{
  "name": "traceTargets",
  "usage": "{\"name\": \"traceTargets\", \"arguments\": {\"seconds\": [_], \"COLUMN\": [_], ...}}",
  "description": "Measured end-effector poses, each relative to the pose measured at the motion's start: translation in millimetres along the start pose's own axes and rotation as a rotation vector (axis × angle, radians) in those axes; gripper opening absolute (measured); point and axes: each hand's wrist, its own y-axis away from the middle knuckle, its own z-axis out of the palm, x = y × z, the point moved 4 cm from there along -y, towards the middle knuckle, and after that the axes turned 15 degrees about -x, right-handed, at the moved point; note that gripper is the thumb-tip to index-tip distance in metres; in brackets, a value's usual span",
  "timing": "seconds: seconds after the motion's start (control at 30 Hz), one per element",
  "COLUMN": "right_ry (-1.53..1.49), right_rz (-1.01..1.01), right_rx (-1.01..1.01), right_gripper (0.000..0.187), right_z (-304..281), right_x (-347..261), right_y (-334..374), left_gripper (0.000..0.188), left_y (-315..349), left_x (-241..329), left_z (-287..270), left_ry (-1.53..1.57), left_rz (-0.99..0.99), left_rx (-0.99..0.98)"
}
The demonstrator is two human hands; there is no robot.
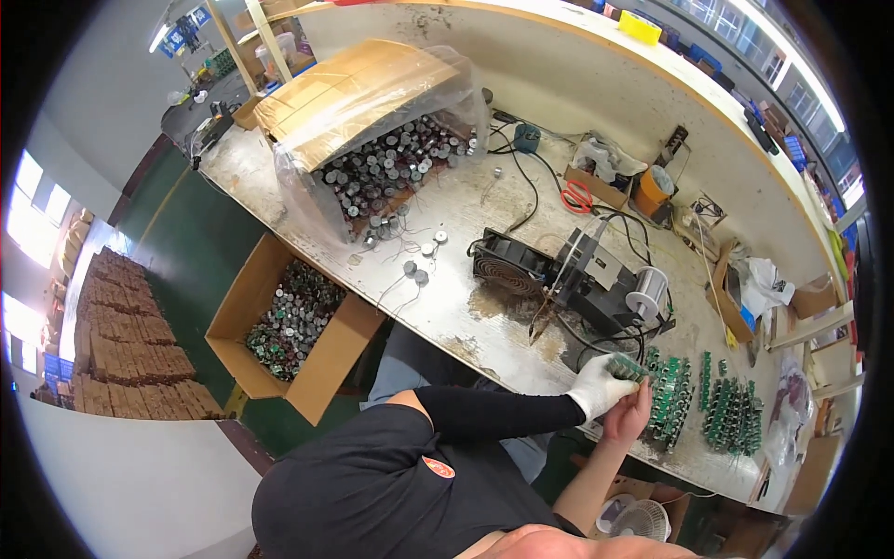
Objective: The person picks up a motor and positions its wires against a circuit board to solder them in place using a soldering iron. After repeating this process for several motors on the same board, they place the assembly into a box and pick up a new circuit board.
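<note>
My left hand [601, 388], in a white glove with a black sleeve on the arm, grips a green circuit board strip [628, 367] over the bench's front edge. My bare right hand [626, 415] meets it there, its fingers closed at the near end of the same strip; the fingertips are partly hidden. Just right of my hands, rows of green circuit boards with small parts [670, 396] lie on the bench. A second group of boards [733, 416] lies farther right. Beyond my hands stands a black soldering machine [596, 289] with a solder wire spool [647, 293].
A black fan [507, 264] stands left of the machine. Farther left, a plastic-lined carton [363, 93] spills small round metal parts [396, 172]. An open cardboard box [321, 373] of parts stands below the bench edge. Red scissors [576, 197] and cables lie behind.
</note>
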Motion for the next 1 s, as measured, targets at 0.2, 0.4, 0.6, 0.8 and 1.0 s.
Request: {"name": "traceTargets", "arguments": {"seconds": [0.2,0.4,0.6,0.8,1.0], "right_ry": [-0.002,-0.276,0.1,-0.28,0.008], "right_rz": [0.022,0.11,-0.073,0.274,-0.076], "right_rx": [0.057,-0.093,0.043,0.115,0.172], "right_gripper": [0.014,0.037,0.031,0.016,0.04], "right_z": [-10,-1,1,-21,40], "right_x": [-4,7,-10,17,-6], "right_y": [-1,-10,-1,-5,-10], "left_gripper": [0.018,0.016,0.024,0.017,0.027], "left_y": [3,-2,0,2,8], "left_x": [8,11,22,0,34], "left_z": [-11,-17,-3,-19,-11], "left_ry": [-0.072,0.067,-0.343,0.22,-0.223], "left_rz": [0.028,0.043,0.046,-0.191,-0.004], "left_rx": [-0.087,0.002,-0.078,-0.154,-0.06]}}
